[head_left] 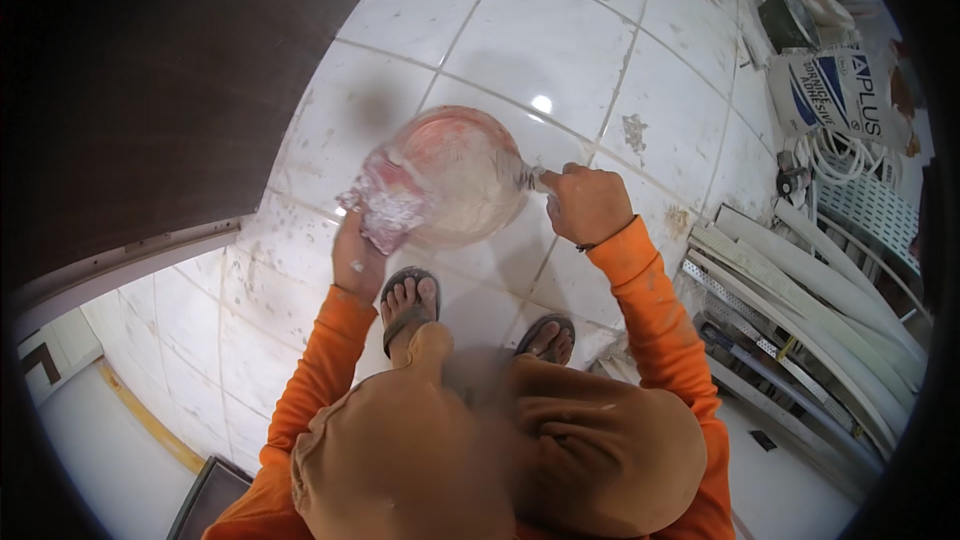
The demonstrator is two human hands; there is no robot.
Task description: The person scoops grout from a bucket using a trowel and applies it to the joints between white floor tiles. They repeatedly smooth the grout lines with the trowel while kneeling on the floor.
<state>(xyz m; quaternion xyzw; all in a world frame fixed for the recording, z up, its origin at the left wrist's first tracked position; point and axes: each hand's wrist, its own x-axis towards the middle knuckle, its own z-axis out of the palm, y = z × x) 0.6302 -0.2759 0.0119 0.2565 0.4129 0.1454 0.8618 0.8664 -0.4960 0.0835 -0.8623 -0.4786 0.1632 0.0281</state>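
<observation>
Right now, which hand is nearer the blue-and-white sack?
Right. The right hand is right of the bowl, left of the sack; the left hand is farther off, at the bowl's left.

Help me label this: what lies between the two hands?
Head view: from left hand to right hand lie crumpled plastic, a bowl and a blurred item.
</observation>
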